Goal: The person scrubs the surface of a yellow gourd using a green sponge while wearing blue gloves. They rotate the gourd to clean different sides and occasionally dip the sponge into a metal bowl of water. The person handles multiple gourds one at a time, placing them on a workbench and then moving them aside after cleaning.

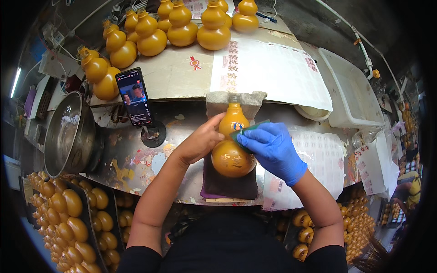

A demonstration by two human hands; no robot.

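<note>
A glossy amber gourd-shaped bottle (pixel 233 158) lies on a dark cloth pad (pixel 227 187), its clear neck pointing away from me onto a folded grey cloth (pixel 217 103). A small blue and white sticker sits on its upper bulb, and dark markings show on the lower bulb. My bare left hand (pixel 200 140) grips the bottle from the left at the upper bulb and waist. In a blue glove, my right hand (pixel 271 148) pinches a thin green piece, like a pad or scraper (pixel 241 132), against the bottle's right side near the waist.
Several amber gourd bottles (pixel 214 34) stand along the back shelf. At left are a phone (pixel 134 98) on a stand and a metal bowl (pixel 68 136). White sticker sheets (pixel 273 68) lie behind and right. A white plastic tub (pixel 348 86) is far right; racks of gourds (pixel 68 223) flank me below.
</note>
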